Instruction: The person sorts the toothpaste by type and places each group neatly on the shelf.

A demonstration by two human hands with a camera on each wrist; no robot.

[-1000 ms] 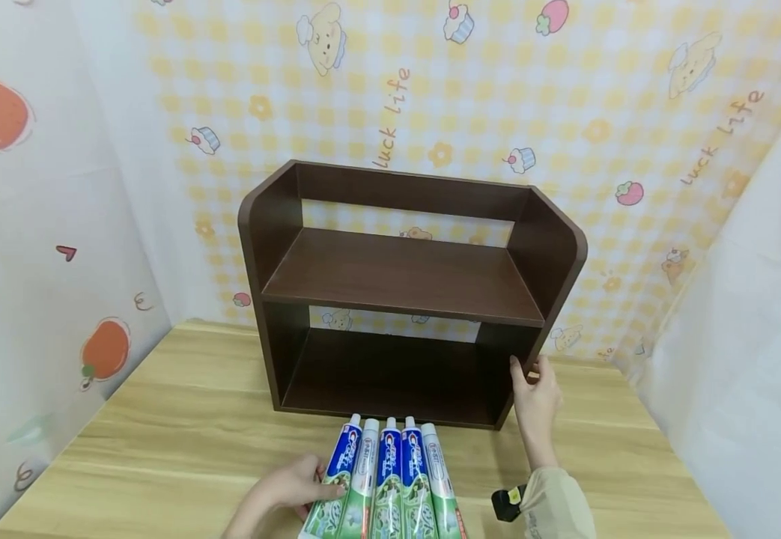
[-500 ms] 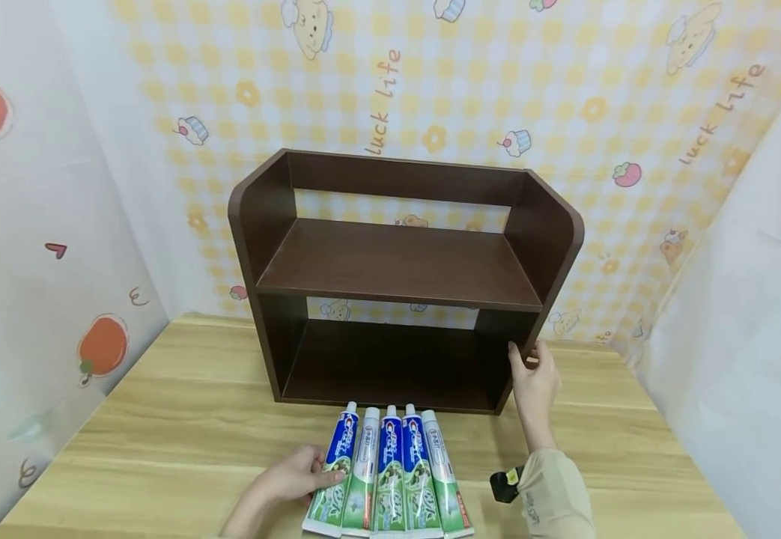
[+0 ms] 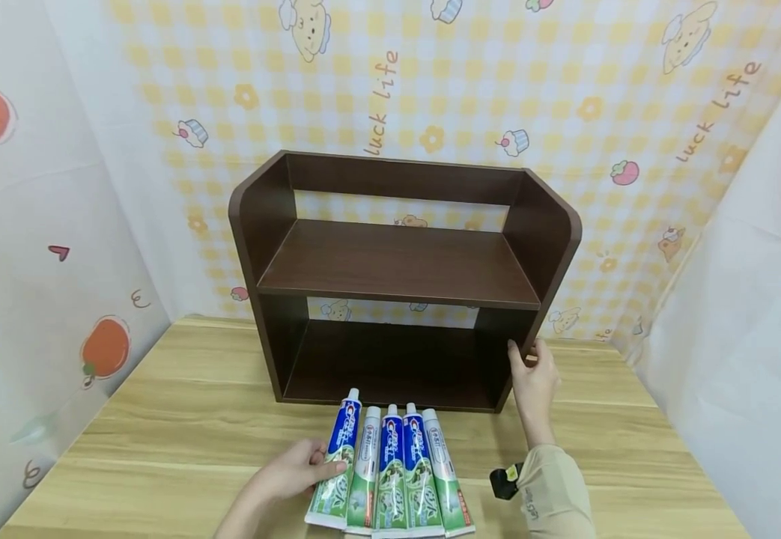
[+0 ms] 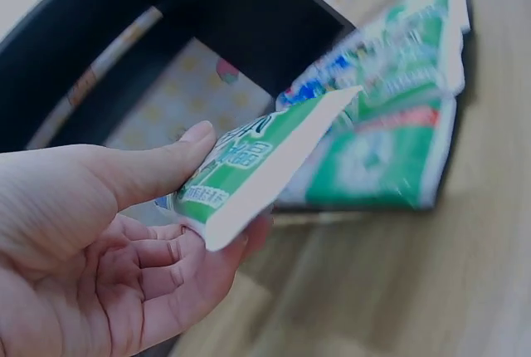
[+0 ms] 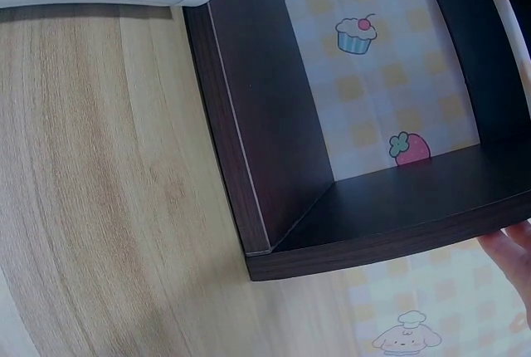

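Observation:
My left hand [image 3: 296, 470] pinches the leftmost toothpaste tube [image 3: 341, 464], blue and green, between thumb and fingers. In the left wrist view, that tube's flat white end tilts up, above the green toothpaste tube [image 4: 373, 162] beside it. Several other tubes lie side by side on the table, caps toward the shelf, including a white and green toothpaste tube [image 3: 445, 475] at the right end. My right hand [image 3: 535, 385] grips the right side panel of a dark brown two-tier shelf [image 3: 400, 262], thumb on the inner side. Only some of its fingers [image 5: 513, 261] show in the right wrist view.
The shelf stands on a wood-grain table [image 3: 181, 434], its front edge just beyond the tube caps. A small black object [image 3: 503, 484] sits by the right wrist. Patterned yellow checked cloth [image 3: 430, 90] hangs behind, with white cloth at both sides.
The leftmost toothpaste tube has risen slightly in my left hand, its cap now farther forward than the others. My right hand stays on the shelf panel. The head view has shifted a little.

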